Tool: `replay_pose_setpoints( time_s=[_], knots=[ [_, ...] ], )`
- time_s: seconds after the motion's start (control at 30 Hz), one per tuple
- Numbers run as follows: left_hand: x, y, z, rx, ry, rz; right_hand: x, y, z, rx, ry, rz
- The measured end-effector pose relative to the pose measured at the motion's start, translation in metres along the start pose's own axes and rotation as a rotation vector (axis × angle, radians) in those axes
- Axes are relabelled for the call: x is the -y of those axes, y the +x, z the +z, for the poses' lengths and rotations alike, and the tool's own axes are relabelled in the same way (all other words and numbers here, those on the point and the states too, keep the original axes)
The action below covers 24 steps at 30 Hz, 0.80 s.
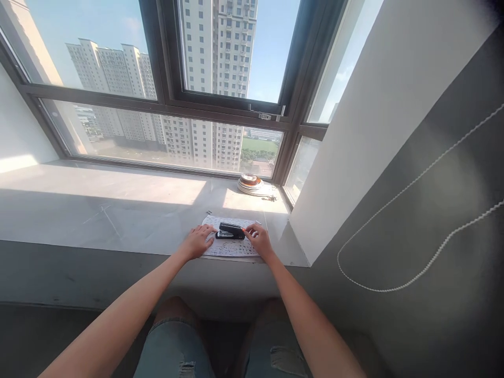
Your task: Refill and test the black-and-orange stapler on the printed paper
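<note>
A black stapler [230,230] lies on a printed sheet of paper [230,247] near the front edge of a pale stone window sill [118,210]. My left hand [197,241] rests on the paper with its fingertips touching the stapler's left end. My right hand [258,239] is on the other side, fingers curled and pinching the stapler's right end. Both forearms reach up from the bottom of the view over my knees in torn jeans.
A stack of round plates or tape rolls [252,184] sits at the sill's back right corner, with small dark bits beside it. A grey wall [413,210] with a hanging bead chain [394,286] stands to the right. Large windows rise behind the sill.
</note>
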<state>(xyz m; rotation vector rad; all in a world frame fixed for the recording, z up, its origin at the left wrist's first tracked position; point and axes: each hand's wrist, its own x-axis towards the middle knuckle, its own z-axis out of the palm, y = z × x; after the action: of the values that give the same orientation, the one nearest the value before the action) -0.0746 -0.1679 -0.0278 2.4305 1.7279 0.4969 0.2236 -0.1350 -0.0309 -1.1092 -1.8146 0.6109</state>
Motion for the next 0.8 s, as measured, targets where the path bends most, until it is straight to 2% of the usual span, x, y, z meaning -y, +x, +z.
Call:
replay_pose_setpoints(
  time_s=[0.17, 0.3, 0.6, 0.8],
  knots=[
    [-0.001, 0.0, -0.004, 0.015, 0.01, -0.007, 0.004, -0.002, 0.002, -0.01, 0.037, 0.027],
    [0.005, 0.003, -0.001, 0.036, 0.007, -0.043, 0.003, -0.002, 0.002, 0.03, 0.027, 0.009],
    [0.011, 0.006, 0.003, 0.039, -0.003, -0.059, 0.006, -0.01, 0.009, 0.045, -0.327, -0.015],
    [0.01, 0.005, 0.003, 0.025, 0.004, -0.065, 0.003, -0.01, 0.011, 0.039, -0.368, 0.016]
  ],
)
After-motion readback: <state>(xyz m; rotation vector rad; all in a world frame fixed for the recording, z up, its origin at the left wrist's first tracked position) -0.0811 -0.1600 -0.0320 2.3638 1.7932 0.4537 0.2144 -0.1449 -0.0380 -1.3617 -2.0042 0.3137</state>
